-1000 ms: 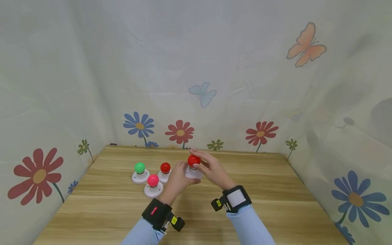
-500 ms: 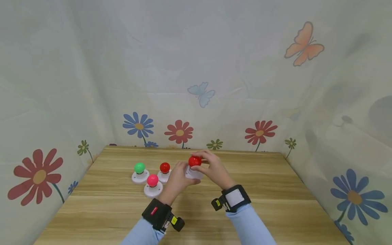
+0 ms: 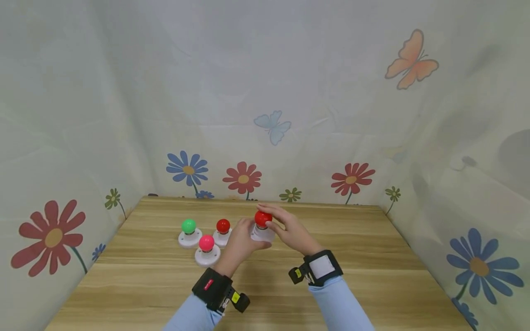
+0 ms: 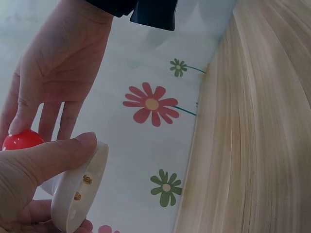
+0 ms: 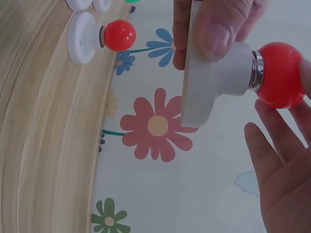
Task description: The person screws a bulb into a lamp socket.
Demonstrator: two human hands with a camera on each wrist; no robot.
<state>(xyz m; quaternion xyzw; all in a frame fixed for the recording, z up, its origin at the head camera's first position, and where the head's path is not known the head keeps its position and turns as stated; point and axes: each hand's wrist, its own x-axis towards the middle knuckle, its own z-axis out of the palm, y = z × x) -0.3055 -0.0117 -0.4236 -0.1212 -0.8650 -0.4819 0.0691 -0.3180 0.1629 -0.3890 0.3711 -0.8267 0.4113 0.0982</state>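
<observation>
A red light bulb (image 5: pixel 281 75) sits in a white lamp socket (image 5: pixel 228 73), its metal collar partly showing between the two. My left hand (image 3: pixel 239 243) grips the socket by its round base, holding it above the table. Brass screws show on the underside of that base in the left wrist view. From the right, my right hand (image 3: pixel 291 232) pinches the bulb between thumb and fingers. The right wrist view shows the fingertips on the bulb, with one finger standing off it.
Left of the hands on the wooden table (image 3: pixel 331 276) stand three more sockets with bulbs: a green bulb (image 3: pixel 188 226), a pink bulb (image 3: pixel 206 243) and a red bulb (image 3: pixel 223 225). A flower-printed cloth (image 3: pixel 314 115) hangs behind and at both sides.
My right hand's fingers have shifted their hold around the bulb, and its wrist has moved slightly right. The left hand stays in place with the socket.
</observation>
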